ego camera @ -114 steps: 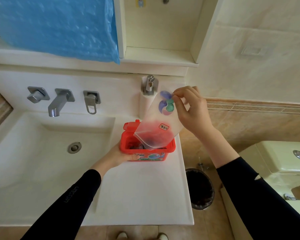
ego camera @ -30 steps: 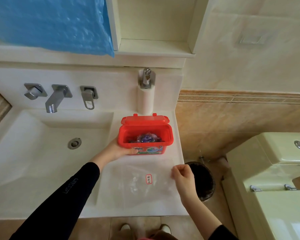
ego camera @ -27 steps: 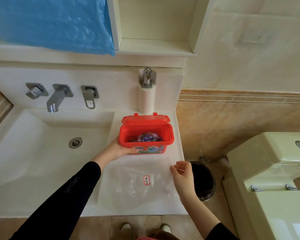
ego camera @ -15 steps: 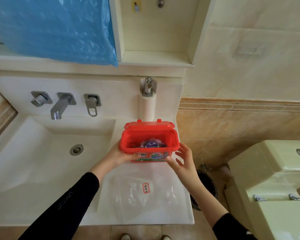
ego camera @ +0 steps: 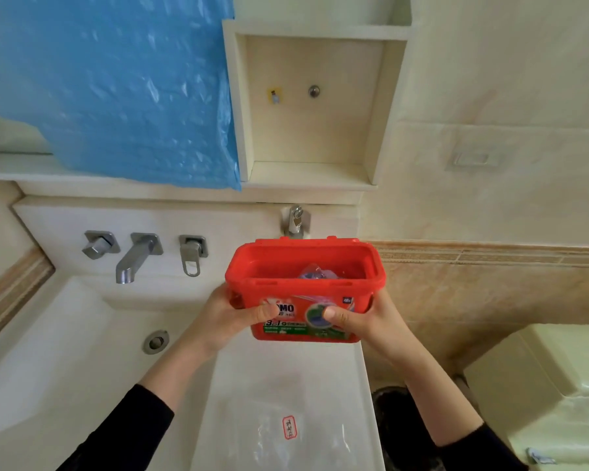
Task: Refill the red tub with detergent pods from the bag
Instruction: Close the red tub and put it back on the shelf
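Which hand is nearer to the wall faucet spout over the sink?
Left. The left hand grips the red tub's left end, just right of and below the faucet spout. The right hand holds the tub's far right end.

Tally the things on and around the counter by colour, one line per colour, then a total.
Red: 1, the red tub, held by the left hand and right hand
Clear: 1, the bag, flat on the counter
Blue: 1, the plastic sheet
Black: 1, the waste bin
Total: 4
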`<state>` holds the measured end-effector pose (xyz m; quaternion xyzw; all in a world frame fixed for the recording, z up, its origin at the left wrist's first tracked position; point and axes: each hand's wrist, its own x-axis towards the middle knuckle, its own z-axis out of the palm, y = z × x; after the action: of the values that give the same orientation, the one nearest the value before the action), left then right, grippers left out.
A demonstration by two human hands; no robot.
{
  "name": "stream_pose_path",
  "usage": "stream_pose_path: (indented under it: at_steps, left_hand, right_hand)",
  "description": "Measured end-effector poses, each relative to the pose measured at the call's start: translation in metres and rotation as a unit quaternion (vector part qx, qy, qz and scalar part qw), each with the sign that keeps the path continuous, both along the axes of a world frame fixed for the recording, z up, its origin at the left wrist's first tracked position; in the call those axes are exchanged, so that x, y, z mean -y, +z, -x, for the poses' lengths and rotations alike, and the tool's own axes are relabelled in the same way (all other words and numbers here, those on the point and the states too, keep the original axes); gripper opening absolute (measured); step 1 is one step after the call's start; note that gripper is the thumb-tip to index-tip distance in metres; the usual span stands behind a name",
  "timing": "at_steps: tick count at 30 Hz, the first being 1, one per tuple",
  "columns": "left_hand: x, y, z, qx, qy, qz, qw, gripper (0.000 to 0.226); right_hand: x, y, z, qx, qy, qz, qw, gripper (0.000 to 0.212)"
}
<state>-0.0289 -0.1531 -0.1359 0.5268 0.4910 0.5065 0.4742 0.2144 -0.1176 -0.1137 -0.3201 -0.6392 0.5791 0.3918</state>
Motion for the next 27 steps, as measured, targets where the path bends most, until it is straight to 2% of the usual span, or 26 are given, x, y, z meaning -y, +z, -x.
stream_pose_path:
  at_steps: [4, 8, 10, 12, 15, 18, 21, 25, 27]
  left_hand:
    - [-0.002, 0.011, -0.003, 0.011, -0.018, 0.006, 1.0, 0.083]
    - [-0.002, 0.02, 0.002, 0.034, -0.107, 0.018, 0.994, 0.084]
    - [-0.006, 0.02, 0.008, 0.13, -0.108, 0.05, 0.984, 0.086]
    - [-0.015, 0.02, 0.013, 0.259, -0.06, 0.11, 0.958, 0.089]
    - [-0.033, 0.023, 0.013, 0.331, 0.025, 0.174, 0.927, 0.081]
    - [-0.042, 0.044, 0.001, 0.305, 0.03, 0.199, 0.931, 0.064]
    - [-0.053, 0.067, -0.004, 0.248, 0.036, 0.183, 0.951, 0.046]
    - [-0.068, 0.095, -0.002, 0.182, 0.046, 0.107, 0.976, 0.031]
    - [-0.072, 0.108, -0.001, 0.191, 0.044, 0.074, 0.978, 0.031]
  right_hand:
    - [-0.01, 0.009, 0.005, -0.025, -0.017, 0.004, 1.0, 0.061]
    - [-0.012, 0.011, 0.0, -0.051, -0.016, 0.023, 0.998, 0.059]
    - [-0.013, 0.012, -0.002, -0.058, -0.018, 0.032, 0.998, 0.064]
    - [-0.014, 0.012, -0.003, -0.066, -0.02, 0.041, 0.997, 0.072]
    - [-0.014, 0.014, -0.003, -0.076, -0.015, 0.05, 0.996, 0.072]
    - [-0.012, 0.019, -0.001, -0.077, 0.002, 0.046, 0.996, 0.061]
    - [-0.012, 0.023, 0.001, -0.08, 0.005, 0.038, 0.996, 0.063]
    - [-0.013, 0.026, 0.0, -0.087, 0.004, 0.041, 0.995, 0.066]
    - [-0.014, 0.026, 0.0, -0.097, 0.0, 0.053, 0.994, 0.073]
